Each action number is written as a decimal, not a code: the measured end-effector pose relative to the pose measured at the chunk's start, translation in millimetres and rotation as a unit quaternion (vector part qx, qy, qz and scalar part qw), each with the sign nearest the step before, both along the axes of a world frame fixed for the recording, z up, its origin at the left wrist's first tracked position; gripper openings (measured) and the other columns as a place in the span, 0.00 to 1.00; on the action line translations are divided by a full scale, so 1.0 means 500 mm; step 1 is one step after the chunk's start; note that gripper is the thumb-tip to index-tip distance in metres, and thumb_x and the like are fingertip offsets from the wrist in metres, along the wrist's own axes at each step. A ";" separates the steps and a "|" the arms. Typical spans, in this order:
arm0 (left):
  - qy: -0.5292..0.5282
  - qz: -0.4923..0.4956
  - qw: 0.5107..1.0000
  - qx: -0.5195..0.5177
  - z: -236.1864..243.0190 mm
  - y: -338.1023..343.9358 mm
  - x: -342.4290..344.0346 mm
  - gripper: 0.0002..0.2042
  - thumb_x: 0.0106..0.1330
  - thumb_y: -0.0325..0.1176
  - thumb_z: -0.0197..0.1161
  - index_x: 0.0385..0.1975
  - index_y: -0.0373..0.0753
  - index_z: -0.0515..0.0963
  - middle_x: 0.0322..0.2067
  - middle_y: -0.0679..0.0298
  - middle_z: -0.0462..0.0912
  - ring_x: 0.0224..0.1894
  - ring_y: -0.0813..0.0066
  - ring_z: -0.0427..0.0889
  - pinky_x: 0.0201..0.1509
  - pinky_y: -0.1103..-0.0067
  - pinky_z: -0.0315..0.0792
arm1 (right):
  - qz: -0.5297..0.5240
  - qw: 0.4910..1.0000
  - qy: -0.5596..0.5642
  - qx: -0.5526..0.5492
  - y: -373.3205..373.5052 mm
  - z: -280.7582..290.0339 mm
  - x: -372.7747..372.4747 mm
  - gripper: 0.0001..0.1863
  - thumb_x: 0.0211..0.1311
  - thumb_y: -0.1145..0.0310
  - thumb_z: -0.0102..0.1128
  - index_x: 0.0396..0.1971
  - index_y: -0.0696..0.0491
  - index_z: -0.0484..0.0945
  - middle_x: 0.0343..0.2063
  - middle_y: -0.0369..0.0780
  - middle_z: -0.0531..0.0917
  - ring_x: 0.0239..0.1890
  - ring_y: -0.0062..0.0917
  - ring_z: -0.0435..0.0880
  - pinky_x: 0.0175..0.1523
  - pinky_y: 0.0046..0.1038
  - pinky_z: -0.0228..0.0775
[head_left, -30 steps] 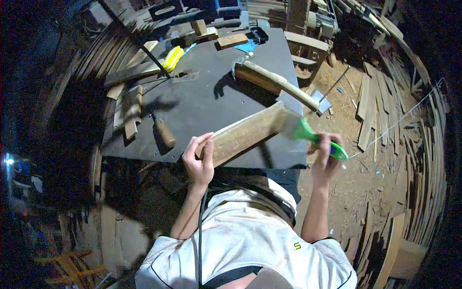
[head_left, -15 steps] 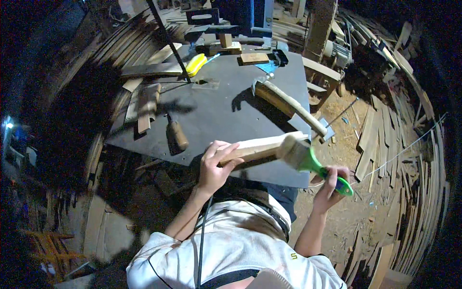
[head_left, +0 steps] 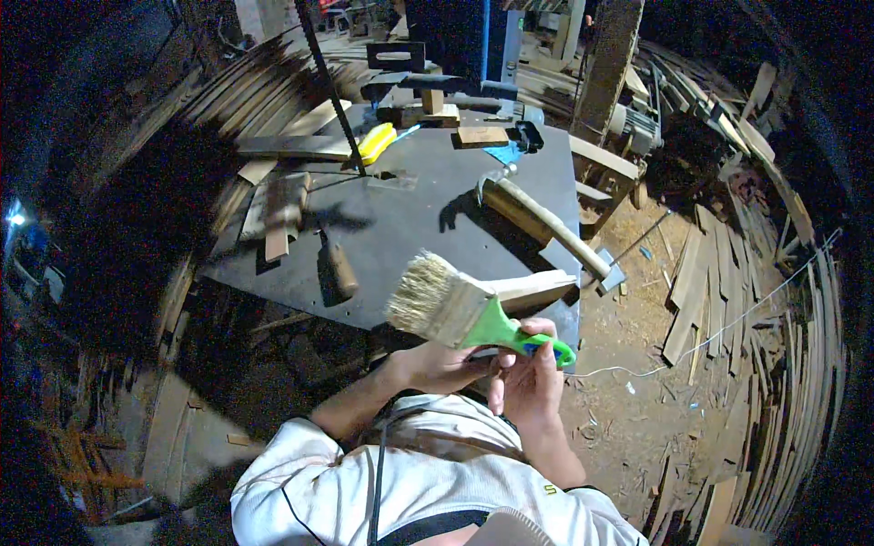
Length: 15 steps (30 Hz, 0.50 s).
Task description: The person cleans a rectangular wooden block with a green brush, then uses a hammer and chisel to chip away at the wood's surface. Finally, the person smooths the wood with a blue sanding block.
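My right hand (head_left: 537, 373) is closed round the green handle of a wide paintbrush (head_left: 426, 296), its pale bristles pointing to the upper left. Just beneath the brush, my left hand (head_left: 437, 366) reaches in close to the right one. The brush and right hand cover most of its fingers, so its grip is hidden. A pale wooden piece (head_left: 537, 289) shows behind the brush near the table's front right edge; its left end is hidden. Farther back, a claw hammer (head_left: 555, 223) rests at a slant along a wooden block.
On the grey metal table (head_left: 410, 218) lie a wooden-handled tool (head_left: 339, 268), a yellow-handled brush (head_left: 376, 143) and a small wooden block (head_left: 481, 136). A thin dark saw blade (head_left: 330, 86) rises at its far left. Stacked boards (head_left: 715, 273) and shavings cover the floor at right.
The paintbrush has swung left with my right hand and now covers part of the wooden piece. My left hand has moved right and nearer my body, off the piece's top.
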<state>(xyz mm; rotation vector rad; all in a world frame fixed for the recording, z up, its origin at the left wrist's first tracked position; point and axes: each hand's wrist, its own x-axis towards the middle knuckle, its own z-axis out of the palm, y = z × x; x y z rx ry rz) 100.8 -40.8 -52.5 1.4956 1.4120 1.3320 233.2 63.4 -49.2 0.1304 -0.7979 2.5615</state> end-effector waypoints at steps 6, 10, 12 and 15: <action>-0.093 -0.051 0.994 0.020 0.039 -0.009 -0.004 0.26 0.56 0.19 0.53 0.58 0.30 0.71 0.38 0.50 0.84 0.44 0.62 0.86 0.53 0.72 0.75 | -0.005 1.000 0.013 -0.014 0.022 -0.013 0.005 0.19 0.75 0.56 0.49 0.56 0.50 0.64 0.34 0.45 0.76 0.20 0.40 0.81 0.20 0.35 0.78; -0.054 -0.009 0.998 -0.005 0.032 -0.034 -0.010 0.25 0.54 0.22 0.58 0.57 0.29 0.72 0.38 0.50 0.84 0.44 0.58 0.86 0.54 0.71 0.74 | -0.022 1.000 0.003 0.014 0.032 -0.021 0.004 0.19 0.74 0.57 0.51 0.55 0.52 0.65 0.34 0.44 0.77 0.20 0.38 0.81 0.21 0.36 0.79; 0.052 0.075 0.996 -0.005 0.019 -0.057 -0.013 0.23 0.52 0.22 0.60 0.52 0.29 0.75 0.37 0.51 0.84 0.44 0.57 0.85 0.54 0.71 0.74 | -0.031 0.999 -0.004 0.012 0.030 -0.010 0.008 0.17 0.72 0.59 0.53 0.51 0.55 0.70 0.35 0.43 0.78 0.26 0.32 0.83 0.28 0.32 0.80; 0.239 0.241 0.927 0.161 0.031 -0.053 -0.006 0.13 0.51 0.23 0.64 0.39 0.32 0.80 0.35 0.55 0.85 0.43 0.59 0.85 0.52 0.70 0.75 | -0.210 0.962 -0.084 0.156 0.053 -0.041 0.023 0.17 0.72 0.59 0.51 0.50 0.55 0.70 0.27 0.43 0.78 0.20 0.31 0.80 0.22 0.28 0.76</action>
